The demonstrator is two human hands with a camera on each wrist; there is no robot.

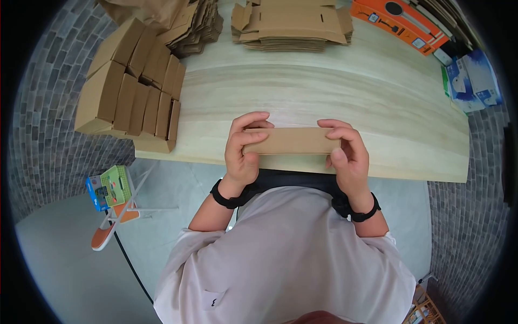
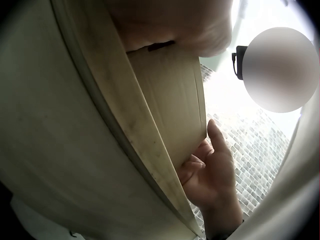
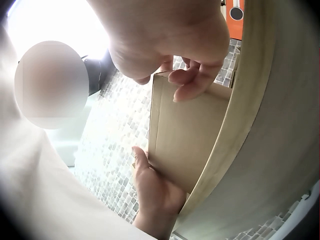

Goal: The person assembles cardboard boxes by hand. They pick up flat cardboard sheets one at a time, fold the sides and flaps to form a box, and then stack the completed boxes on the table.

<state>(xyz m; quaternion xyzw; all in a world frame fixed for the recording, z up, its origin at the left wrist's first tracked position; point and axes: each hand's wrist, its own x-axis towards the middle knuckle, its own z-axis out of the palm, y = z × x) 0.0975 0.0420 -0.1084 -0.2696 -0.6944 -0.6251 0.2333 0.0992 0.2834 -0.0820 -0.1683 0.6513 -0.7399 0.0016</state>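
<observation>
A slim brown cardboard box (image 1: 299, 141) is held between two hands over the table's near edge, its narrow side facing up in the head view. My left hand (image 1: 241, 154) grips the left end, with fingers over the top and far side and the thumb at the near side. At the opposite end my right hand (image 1: 352, 156) holds the corner with curled fingers, thumb close to the near edge. The broad face of the box (image 2: 172, 95) shows in the left wrist view, a dark slot by the left palm. In the right wrist view, right-hand fingertips (image 3: 187, 92) overlap the box's upper end.
Folded cardboard boxes (image 1: 137, 92) stand stacked at the table's left. Flat cardboard blanks (image 1: 294, 27) lie at the back, with more blanks (image 1: 197, 27) beside them. An orange box (image 1: 399, 21) and a blue-white package (image 1: 475, 81) sit at right. A folding stool (image 1: 110, 227) stands left below.
</observation>
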